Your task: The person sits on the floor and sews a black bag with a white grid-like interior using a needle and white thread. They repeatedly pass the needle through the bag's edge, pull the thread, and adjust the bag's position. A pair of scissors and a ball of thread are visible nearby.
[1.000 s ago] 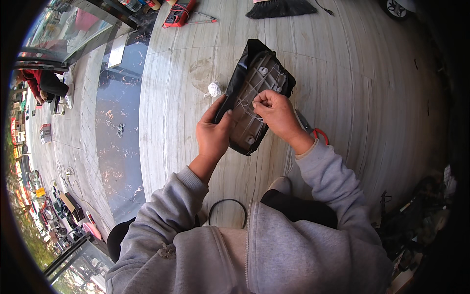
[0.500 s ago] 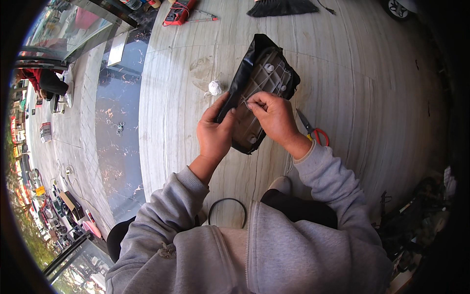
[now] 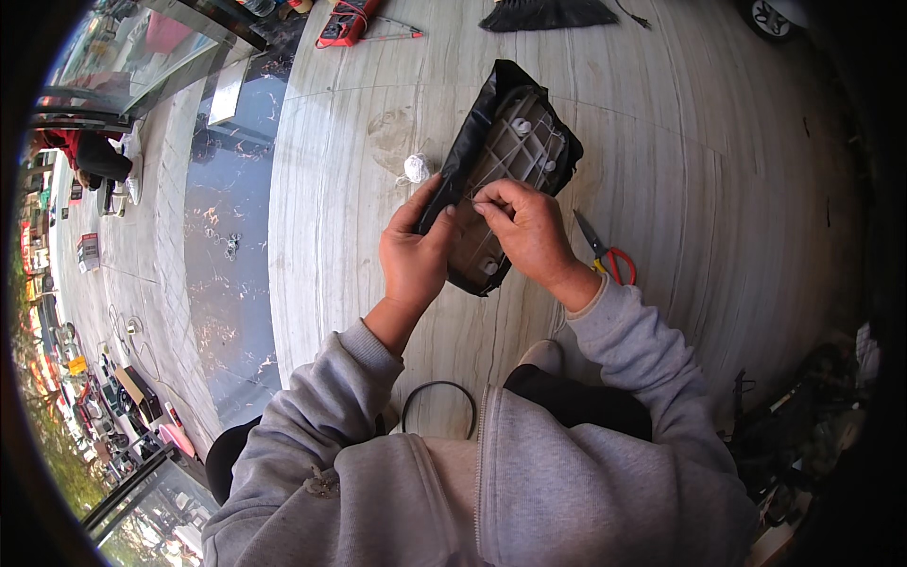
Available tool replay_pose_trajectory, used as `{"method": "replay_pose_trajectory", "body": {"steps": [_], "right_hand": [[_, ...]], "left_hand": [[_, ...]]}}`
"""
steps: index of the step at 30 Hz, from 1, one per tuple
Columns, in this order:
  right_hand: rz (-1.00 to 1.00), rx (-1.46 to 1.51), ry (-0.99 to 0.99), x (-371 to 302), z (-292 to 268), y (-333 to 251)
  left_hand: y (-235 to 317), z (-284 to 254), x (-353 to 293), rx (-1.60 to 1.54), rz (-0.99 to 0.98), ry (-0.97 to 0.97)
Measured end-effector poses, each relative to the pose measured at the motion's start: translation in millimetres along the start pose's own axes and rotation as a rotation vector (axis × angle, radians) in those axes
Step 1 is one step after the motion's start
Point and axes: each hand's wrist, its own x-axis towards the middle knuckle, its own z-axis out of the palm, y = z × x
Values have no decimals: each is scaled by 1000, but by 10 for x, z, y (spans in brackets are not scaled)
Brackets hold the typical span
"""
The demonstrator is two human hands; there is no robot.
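Note:
I hold a black padded seat with its underside facing up, showing a ribbed grey plastic base with round white feet. White string criss-crosses this base from edge to edge. My left hand is closed on the seat's near left edge, thumb on the folded black cover. Over the middle of the base, my right hand pinches with thumb and forefinger at the string; the exact bit between the fingertips is mostly hidden. A ball of white string lies on the floor left of the seat.
Scissors with red and yellow handles lie on the floor right of my right hand. Farther off are a red multimeter and a black broom head. A black loop lies near my feet. At the far left, a person is bent low.
The seat has tilted slightly, its far end shifting a little up and to the right. My right fingertips have drawn slightly left over the base. The left hand keeps its hold.

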Motion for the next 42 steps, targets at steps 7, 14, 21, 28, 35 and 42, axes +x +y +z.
{"method": "replay_pose_trajectory", "body": {"steps": [7, 14, 21, 28, 35, 42], "right_hand": [[-35, -4, -3, -8, 20, 8], [86, 99, -35, -28, 82, 8], [130, 148, -31, -64, 79, -16], [44, 133, 17, -84, 173, 63], [-14, 136, 71, -144, 223, 29], [147, 293, 8, -142, 193, -21]], "left_hand": [[-39, 1, 12, 23, 39, 15], [-13, -20, -1, 2, -11, -5], [21, -5, -21, 5, 17, -5], [28, -3, -40, 14, 9, -7], [-12, -3, -62, 47, -36, -18], [-133, 38, -126, 87, -48, -25]]}}
